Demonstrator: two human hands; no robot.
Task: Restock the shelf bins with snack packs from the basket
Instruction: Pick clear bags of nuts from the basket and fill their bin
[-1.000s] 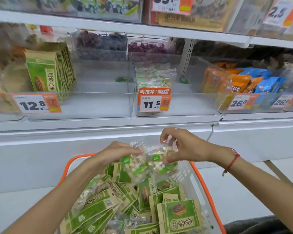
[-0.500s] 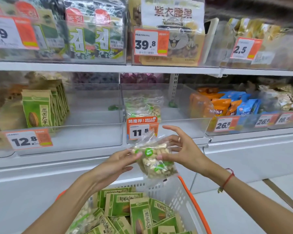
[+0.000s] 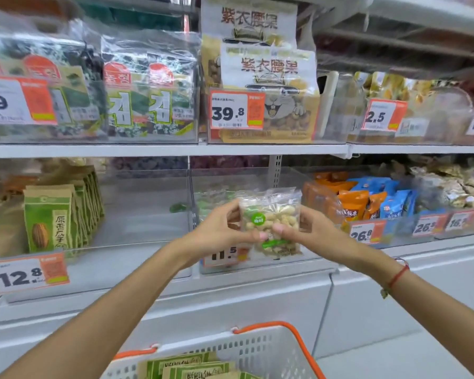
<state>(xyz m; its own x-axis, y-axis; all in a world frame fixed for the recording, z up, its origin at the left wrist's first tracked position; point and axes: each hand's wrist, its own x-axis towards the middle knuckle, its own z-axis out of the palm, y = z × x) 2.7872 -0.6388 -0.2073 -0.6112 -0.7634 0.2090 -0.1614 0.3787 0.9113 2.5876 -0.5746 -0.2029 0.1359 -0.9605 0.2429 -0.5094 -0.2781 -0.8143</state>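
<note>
I hold a clear pack of pale nuts (image 3: 271, 214) with a green round label upright between both hands. My left hand (image 3: 222, 231) grips its left edge and my right hand (image 3: 309, 231) its right edge, thumbs meeting at the front. The pack is raised in front of the middle clear shelf bin (image 3: 252, 181), which carries the 11.5 price tag (image 3: 225, 255) partly hidden behind my hands. More clear packs lie blurred inside that bin. Below, the white basket with orange rim (image 3: 257, 348) holds green and tan seed packs (image 3: 186, 367).
The left bin (image 3: 137, 214) holds a row of green seed packs (image 3: 52, 217) at its left side, tagged 12.8. The right bin holds orange and blue packs (image 3: 367, 203). An upper shelf (image 3: 175, 150) carries seaweed and cashew bags. A white cabinet front runs below the bins.
Both hands lifted the nut pack out of the basket and up to the middle bin's front. The view tilted upward, so the basket dropped to the bottom edge.
</note>
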